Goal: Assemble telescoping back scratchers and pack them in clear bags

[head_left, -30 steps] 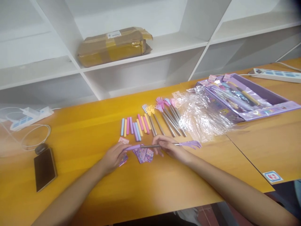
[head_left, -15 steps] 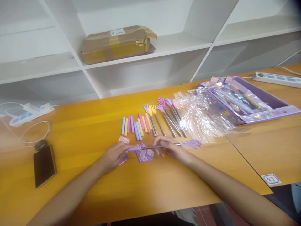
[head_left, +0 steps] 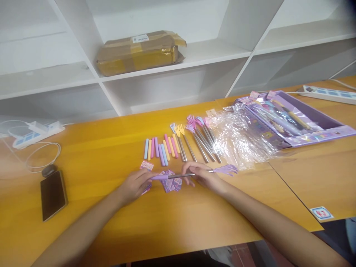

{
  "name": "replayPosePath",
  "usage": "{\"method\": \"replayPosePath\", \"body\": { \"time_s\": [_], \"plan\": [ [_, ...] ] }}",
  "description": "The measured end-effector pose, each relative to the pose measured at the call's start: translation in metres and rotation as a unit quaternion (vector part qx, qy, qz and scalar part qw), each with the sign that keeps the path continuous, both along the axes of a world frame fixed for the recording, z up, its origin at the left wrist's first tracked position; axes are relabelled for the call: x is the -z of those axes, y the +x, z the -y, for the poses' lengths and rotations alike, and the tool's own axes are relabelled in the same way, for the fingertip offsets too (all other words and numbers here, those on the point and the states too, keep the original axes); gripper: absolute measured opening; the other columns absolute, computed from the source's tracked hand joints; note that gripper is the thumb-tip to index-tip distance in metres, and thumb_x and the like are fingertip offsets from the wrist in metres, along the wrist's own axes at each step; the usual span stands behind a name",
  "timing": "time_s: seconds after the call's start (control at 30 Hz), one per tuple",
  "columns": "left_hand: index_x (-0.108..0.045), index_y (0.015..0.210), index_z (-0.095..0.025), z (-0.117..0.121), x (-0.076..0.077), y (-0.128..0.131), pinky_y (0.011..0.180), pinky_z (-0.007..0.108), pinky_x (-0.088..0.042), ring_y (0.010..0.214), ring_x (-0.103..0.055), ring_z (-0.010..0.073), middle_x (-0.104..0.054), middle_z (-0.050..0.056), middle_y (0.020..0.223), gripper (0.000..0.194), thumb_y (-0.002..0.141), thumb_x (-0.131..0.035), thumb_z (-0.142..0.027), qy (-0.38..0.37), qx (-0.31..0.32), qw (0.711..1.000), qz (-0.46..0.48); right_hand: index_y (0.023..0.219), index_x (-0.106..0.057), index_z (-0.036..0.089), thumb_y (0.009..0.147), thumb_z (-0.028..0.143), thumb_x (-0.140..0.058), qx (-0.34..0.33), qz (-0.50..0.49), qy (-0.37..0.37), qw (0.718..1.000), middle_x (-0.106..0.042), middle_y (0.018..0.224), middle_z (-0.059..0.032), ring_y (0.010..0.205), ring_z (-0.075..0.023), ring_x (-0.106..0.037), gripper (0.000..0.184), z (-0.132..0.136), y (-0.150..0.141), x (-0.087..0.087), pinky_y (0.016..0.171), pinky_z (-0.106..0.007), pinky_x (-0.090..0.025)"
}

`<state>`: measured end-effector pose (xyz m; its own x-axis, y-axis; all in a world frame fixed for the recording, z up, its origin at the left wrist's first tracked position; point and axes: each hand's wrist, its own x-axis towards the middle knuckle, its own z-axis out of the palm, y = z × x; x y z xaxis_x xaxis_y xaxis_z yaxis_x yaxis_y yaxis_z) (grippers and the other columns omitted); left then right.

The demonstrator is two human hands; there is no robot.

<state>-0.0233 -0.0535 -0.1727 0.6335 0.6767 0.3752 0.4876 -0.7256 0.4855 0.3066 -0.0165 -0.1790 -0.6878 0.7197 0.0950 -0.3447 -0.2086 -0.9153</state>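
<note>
A back scratcher (head_left: pixel 178 175) with a purple handle, a metal rod and a purple claw head lies level across both hands. My left hand (head_left: pixel 135 185) is closed on the end of its purple handle. Around the rod near the claw end, my right hand (head_left: pixel 204 177) is closed with some fingers loosely curled. Below the rod, printed cards (head_left: pixel 174 184) lie on the table, and another card (head_left: pixel 147 166) is partly hidden by my left hand. Beyond them are a row of coloured handle tubes (head_left: pixel 161 152) and several metal rods with claw heads (head_left: pixel 204 139).
Crumpled clear plastic bags (head_left: pixel 241 141) lie at the right, against a purple box (head_left: pixel 319 111) with packaged items. A phone (head_left: pixel 53 195), a cable and a power strip (head_left: pixel 37 133) are at the left. A taped parcel (head_left: pixel 139 55) sits on the white shelf (head_left: pixel 208 55) behind.
Hardly anything differs. Both hands keep the back scratcher in almost the same place, and the view has shifted very slightly.
</note>
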Motion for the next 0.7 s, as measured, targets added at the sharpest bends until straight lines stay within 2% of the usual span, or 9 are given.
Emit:
{"method": "replayPosePath", "body": {
  "time_s": [0.2,0.53,0.7],
  "plan": [
    [-0.057,0.147,-0.025,0.0006,0.0052,-0.0030,0.080,0.028,-0.051,0.088,-0.066,0.0172,-0.070,0.007,0.104,0.037,0.114,-0.042,-0.030,-0.014,-0.001,1.000,-0.004,0.105,-0.071,0.016,0.110,0.041,-0.052,0.002,0.006,0.005,1.000,-0.069,0.084,-0.0053,0.071,-0.0148,-0.061,0.032,0.0005,0.0015,-0.0011,0.063,-0.027,-0.047],
    [-0.058,0.145,-0.024,0.0005,0.0071,-0.0040,0.078,0.027,-0.050,0.085,-0.064,0.0167,-0.069,0.006,0.101,0.037,0.114,-0.040,-0.033,-0.032,0.001,0.999,-0.006,0.104,-0.072,0.016,0.111,0.038,-0.050,0.001,0.005,0.014,1.000,-0.068,0.083,-0.0051,0.070,-0.0146,-0.060,0.031,-0.0002,0.0013,-0.0001,0.064,-0.027,-0.046],
    [-0.061,0.141,-0.022,0.0013,0.0100,-0.0049,0.078,0.027,-0.049,0.084,-0.063,0.0165,-0.068,0.007,0.100,0.034,0.113,-0.042,-0.027,-0.035,0.013,0.999,-0.016,0.106,-0.071,0.015,0.110,0.041,-0.052,0.002,0.005,0.013,1.000,-0.067,0.083,-0.0048,0.071,-0.0145,-0.060,0.032,-0.0011,0.0030,-0.0023,0.065,-0.027,-0.045]
  ]
}}
